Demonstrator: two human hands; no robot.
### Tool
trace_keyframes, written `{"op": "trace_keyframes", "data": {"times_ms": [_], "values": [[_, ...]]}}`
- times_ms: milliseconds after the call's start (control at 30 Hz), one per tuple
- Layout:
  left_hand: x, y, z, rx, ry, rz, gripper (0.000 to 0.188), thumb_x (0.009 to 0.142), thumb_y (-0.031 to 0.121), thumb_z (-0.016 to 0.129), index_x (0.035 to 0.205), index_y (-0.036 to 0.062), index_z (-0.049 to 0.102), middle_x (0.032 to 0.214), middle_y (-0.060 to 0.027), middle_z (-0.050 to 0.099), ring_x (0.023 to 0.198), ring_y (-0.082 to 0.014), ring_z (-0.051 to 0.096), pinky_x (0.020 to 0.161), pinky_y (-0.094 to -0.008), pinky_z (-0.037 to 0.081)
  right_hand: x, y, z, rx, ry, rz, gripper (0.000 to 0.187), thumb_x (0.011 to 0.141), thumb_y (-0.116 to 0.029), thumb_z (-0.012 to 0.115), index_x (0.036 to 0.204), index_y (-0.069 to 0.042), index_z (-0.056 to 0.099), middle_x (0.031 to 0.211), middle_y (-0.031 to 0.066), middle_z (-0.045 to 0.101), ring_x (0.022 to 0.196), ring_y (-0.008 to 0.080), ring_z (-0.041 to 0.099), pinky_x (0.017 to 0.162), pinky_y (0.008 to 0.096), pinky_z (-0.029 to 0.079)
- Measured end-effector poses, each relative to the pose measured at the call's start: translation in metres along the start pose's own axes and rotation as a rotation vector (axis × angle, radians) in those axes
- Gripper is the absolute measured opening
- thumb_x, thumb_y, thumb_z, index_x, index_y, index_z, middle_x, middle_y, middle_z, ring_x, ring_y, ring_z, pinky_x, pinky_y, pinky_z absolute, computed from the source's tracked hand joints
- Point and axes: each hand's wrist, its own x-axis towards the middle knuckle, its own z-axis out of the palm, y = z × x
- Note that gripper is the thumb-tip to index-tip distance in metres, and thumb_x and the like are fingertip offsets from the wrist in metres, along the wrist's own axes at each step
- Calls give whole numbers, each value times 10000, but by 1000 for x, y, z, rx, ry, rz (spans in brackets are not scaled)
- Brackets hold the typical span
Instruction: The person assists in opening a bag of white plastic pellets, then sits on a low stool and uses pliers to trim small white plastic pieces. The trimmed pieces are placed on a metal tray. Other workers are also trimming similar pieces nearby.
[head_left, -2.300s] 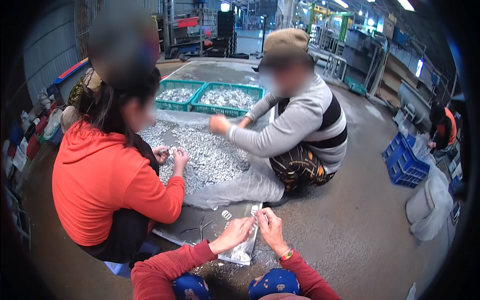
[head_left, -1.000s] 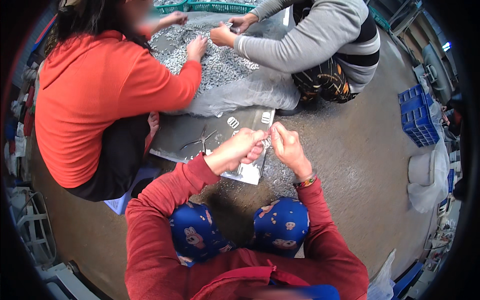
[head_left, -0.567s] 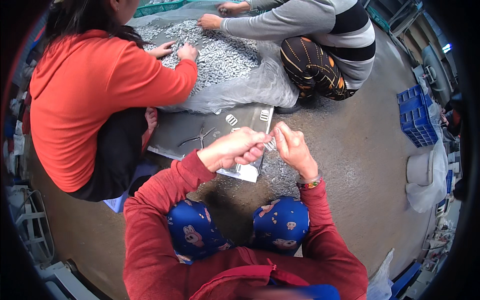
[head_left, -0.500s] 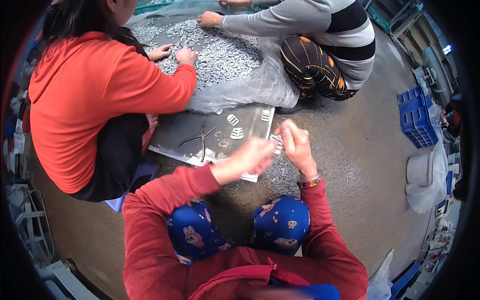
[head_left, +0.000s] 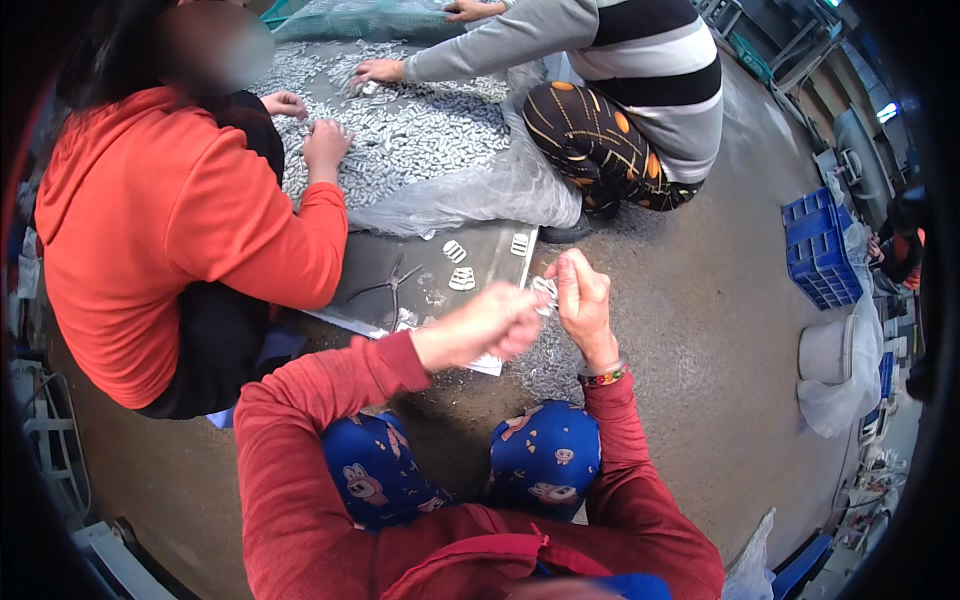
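Observation:
My right hand [head_left: 585, 305], with a beaded bracelet at its wrist, pinches a small silvery slotted metal piece [head_left: 545, 293] between thumb and fingers. My left hand [head_left: 492, 326] is closed and slightly blurred. Its fingertips meet that piece, though what they grip is hidden. Both hands are raised in front of my knees, near the corner of a grey board [head_left: 503, 268]. Lying on the board are a slotted piece [head_left: 454, 251], a banded stack of pieces [head_left: 461, 279], another slotted piece [head_left: 520, 244] by the edge, and dark-handled pliers [head_left: 388, 289] with handles spread.
Beyond the board, many small silvery pieces [head_left: 420, 135] are heaped beside clear plastic sheeting [head_left: 470, 200]. A person in orange [head_left: 180, 240] crouches at left; another in stripes [head_left: 650, 90] sits ahead. Blue crates [head_left: 822, 248] and a pale bucket [head_left: 828, 350] stand at right.
The view has shifted, so the board and people appear further left. My hands remain together at the slotted piece. The two people's hands have moved over the heap.

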Motion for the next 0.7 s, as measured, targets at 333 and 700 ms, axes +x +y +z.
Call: {"op": "trace_keyframes", "data": {"times_ms": [333, 700], "values": [[-5, 17, 6, 139, 97, 10, 371, 900, 355, 496, 630, 126, 384, 543, 43, 369, 420, -54, 335, 359, -196, 228, 6, -2, -2, -124, 70, -50, 109, 912, -56, 450, 830, -18, 511, 644, 138, 554, 561, 309, 598, 472, 370, 433], [-9, 35, 4, 74, 169, 61, 469, 921, 385, 478, 558, 92, 426, 490, 42, 404, 368, -47, 343, 344, -190, 266, 3, 0, 8, -150, 82, -23, 134, 922, -68, 429, 846, -14, 526, 673, 117, 564, 542, 255, 588, 489, 332, 439]]}}
